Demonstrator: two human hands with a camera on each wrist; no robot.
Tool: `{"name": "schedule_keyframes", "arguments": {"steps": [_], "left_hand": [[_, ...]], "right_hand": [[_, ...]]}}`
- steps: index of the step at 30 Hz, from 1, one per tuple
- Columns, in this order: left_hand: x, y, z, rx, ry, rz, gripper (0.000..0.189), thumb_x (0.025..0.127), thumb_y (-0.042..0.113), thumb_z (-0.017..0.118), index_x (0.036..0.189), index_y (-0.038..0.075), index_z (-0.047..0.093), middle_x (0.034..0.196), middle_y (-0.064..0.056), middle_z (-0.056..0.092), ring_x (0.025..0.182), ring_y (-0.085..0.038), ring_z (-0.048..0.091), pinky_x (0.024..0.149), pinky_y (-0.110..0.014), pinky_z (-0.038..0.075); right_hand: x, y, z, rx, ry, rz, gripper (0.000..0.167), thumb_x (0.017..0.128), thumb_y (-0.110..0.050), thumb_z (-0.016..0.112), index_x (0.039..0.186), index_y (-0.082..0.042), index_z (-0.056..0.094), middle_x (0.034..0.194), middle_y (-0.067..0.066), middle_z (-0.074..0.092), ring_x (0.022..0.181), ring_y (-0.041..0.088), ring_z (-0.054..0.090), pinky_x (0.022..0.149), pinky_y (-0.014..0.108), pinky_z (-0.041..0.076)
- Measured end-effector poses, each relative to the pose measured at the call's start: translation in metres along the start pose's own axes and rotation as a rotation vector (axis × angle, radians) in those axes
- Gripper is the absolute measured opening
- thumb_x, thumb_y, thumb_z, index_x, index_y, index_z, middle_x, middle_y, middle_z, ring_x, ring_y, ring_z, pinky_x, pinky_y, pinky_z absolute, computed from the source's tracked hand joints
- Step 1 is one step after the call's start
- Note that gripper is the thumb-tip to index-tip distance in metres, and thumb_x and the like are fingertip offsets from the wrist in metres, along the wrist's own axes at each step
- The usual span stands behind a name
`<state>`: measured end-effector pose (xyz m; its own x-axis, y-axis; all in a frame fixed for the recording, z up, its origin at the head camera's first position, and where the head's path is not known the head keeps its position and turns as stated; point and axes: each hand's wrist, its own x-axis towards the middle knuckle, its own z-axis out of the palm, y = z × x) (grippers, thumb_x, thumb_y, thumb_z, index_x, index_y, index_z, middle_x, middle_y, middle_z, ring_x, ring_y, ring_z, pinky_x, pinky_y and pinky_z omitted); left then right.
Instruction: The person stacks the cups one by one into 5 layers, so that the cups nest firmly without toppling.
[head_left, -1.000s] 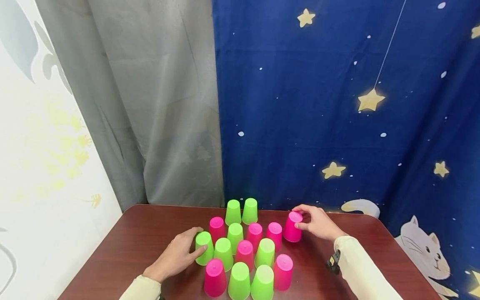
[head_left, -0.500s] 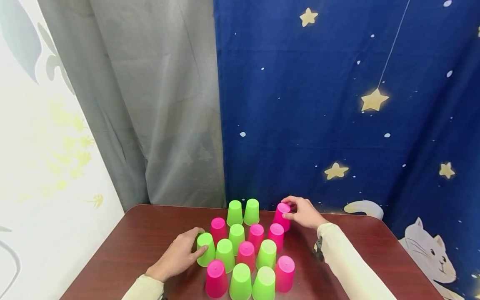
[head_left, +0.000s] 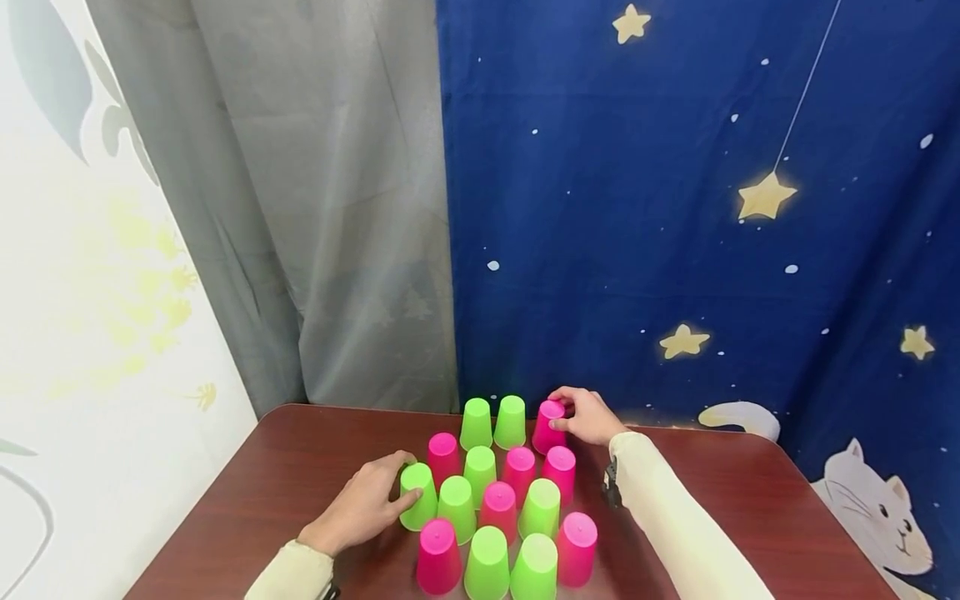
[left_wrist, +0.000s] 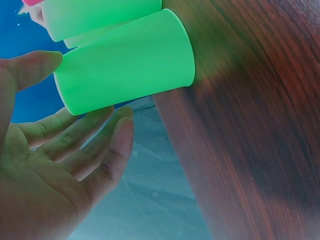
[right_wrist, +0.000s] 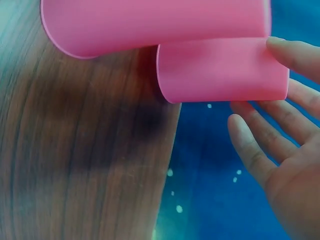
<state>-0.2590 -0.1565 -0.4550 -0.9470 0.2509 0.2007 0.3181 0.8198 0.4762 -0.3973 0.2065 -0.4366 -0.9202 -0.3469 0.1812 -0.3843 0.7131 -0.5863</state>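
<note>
Upside-down plastic cups, green and pink, stand in rows on the table. My left hand (head_left: 367,503) holds the green cup (head_left: 417,498) at the left end of its row; in the left wrist view the thumb (left_wrist: 42,66) lies at its base edge and the fingers pass behind it. At the back right, my right hand (head_left: 590,417) grips a pink cup (head_left: 550,427) between thumb and fingers, beside two green cups. In the right wrist view that pink cup (right_wrist: 225,71) sits behind a nearer pink cup (right_wrist: 155,22).
The front row has a pink cup (head_left: 438,557) at its left, two green cups (head_left: 487,565) in the middle and another pink cup (head_left: 577,550) at its right. A dark red-brown table (head_left: 300,450) bears them all. Behind it hang grey and blue curtains (head_left: 600,208).
My right hand has moved left and toward the back with the pink cup, bringing it beside the two back green cups. My left hand stays at its green cup. The view shifts slightly.
</note>
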Motion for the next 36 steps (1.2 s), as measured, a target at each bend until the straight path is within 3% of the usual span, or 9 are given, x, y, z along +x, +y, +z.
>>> {"name": "schedule_keyframes", "arguments": {"steps": [6,19,36], "left_hand": [[0.000,0.001,0.000,-0.009,-0.005,-0.011,0.037,0.086,0.028,0.079,0.116,0.012,0.064,0.106,0.002,0.069,0.094,-0.016,0.065,0.083,-0.040,0.059],[0.003,0.002,-0.001,0.002,-0.012,-0.013,0.037,0.085,0.030,0.079,0.115,0.013,0.064,0.104,0.004,0.069,0.090,-0.012,0.063,0.080,-0.035,0.059],[0.002,-0.001,-0.002,0.012,-0.017,0.044,0.042,0.086,0.029,0.078,0.122,0.011,0.064,0.112,0.004,0.069,0.098,-0.010,0.065,0.085,-0.035,0.058]], "right_hand": [[0.005,0.000,0.007,0.026,0.004,0.065,0.035,0.084,-0.010,0.078,0.116,-0.004,0.068,0.106,0.014,0.073,0.094,0.024,0.070,0.089,0.042,0.059],[0.011,0.008,0.013,0.025,0.044,0.097,0.037,0.084,-0.011,0.079,0.118,-0.002,0.067,0.109,0.016,0.073,0.098,0.028,0.071,0.092,0.044,0.058],[0.010,0.004,0.013,0.033,0.043,0.121,0.043,0.084,-0.011,0.080,0.124,-0.002,0.065,0.113,0.018,0.073,0.103,0.030,0.070,0.093,0.044,0.058]]}}
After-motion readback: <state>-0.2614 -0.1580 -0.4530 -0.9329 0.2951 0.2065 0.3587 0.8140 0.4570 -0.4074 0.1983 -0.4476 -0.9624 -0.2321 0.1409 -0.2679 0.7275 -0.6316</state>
